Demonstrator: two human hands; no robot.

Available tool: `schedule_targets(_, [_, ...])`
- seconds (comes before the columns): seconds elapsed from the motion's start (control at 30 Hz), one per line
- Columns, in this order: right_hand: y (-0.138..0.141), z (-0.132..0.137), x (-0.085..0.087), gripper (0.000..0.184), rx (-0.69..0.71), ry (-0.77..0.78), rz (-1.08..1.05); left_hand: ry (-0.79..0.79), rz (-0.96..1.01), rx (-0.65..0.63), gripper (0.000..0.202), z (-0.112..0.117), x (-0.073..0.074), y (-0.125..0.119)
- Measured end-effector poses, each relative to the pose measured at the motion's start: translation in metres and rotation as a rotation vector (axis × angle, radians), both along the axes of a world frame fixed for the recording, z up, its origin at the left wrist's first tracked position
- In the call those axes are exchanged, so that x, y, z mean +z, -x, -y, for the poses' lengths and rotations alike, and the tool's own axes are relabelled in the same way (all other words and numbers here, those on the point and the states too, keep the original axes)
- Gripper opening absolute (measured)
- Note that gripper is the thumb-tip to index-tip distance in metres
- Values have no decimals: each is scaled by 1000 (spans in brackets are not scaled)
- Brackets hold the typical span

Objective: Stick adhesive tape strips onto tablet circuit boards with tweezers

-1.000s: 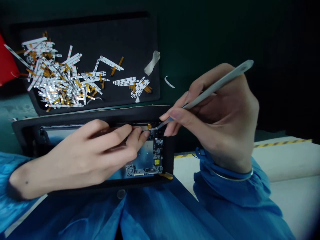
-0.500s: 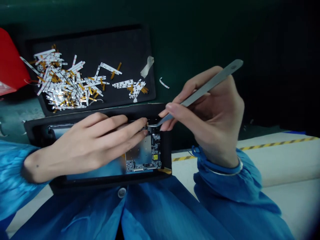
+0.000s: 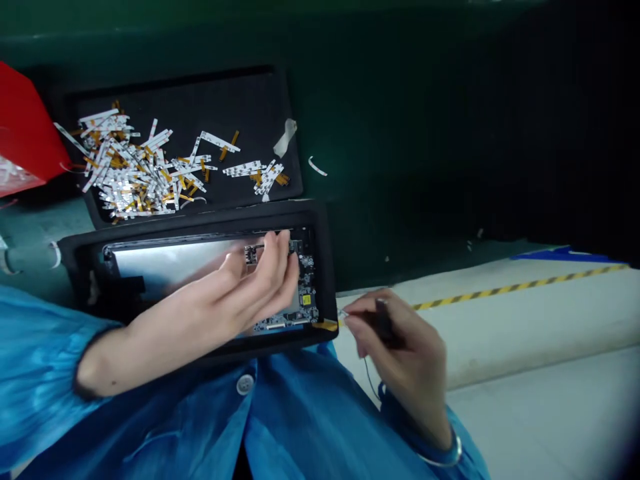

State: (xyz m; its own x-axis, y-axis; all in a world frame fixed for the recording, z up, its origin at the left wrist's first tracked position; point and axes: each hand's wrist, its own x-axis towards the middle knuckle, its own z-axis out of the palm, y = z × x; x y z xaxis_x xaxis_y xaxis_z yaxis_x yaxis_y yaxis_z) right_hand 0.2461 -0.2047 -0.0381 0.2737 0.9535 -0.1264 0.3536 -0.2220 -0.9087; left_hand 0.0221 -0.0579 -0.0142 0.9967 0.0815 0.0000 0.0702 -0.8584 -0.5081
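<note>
My left hand (image 3: 255, 287) lies over the right part of an opened tablet (image 3: 165, 263). Its fingers are bent, close together, with their tips on the upper edge of the green-black circuit board (image 3: 307, 313); what lies under them is hidden. The tablet rests in a black foam tray (image 3: 327, 267). Just off that tray's lower right corner, my right hand (image 3: 400, 350) is closed round the tweezers (image 3: 384, 320), which appear dark, blurred and nearly end-on. A small whitish bit (image 3: 343, 315) shows at its fingertips; I cannot tell what it is.
Beyond the tablet lies a second black tray (image 3: 240, 93) with a heap of white and amber flex strips (image 3: 135, 173) and a crumpled tape piece (image 3: 285, 138). A red bin (image 3: 25, 133) stands at the left. One loose white strip (image 3: 317, 167) lies on the green mat (image 3: 380, 200).
My right hand has drawn away from the board, down and toward me, past the tray's corner, with the tweezers turned. My left fingers, stretched flat before, are now more bent and raised at the knuckles.
</note>
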Motion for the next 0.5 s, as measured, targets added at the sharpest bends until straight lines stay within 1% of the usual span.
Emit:
schedule_targets(0.03, [7,5,-2,7,-18,-11,31,11,8,12,61,2,0,0])
schedule_targets(0.07, [13,9,-4,12,-47,-28,41,38,22,19,56,2,-1,2])
schedule_targets(0.13, [24,14,-10,17,-128,-83,49,120,59,32,51,0,-2,5])
schedule_targets(0.23, [35,15,-17,18,-190,-209,94,261,104,37,50,-8,-2,10])
schedule_targets(0.3, [39,14,-21,17,-175,-283,114,342,148,41,47,-12,-1,10])
schedule_targets(0.37, [42,12,-24,15,-149,-340,132,421,220,66,36,-11,1,6])
schedule_targets(0.43, [44,11,-27,14,-129,-400,170,514,288,76,25,-7,0,-2])
schedule_targets(0.5, [44,11,-31,15,-97,-467,241,618,307,54,21,0,-3,-12])
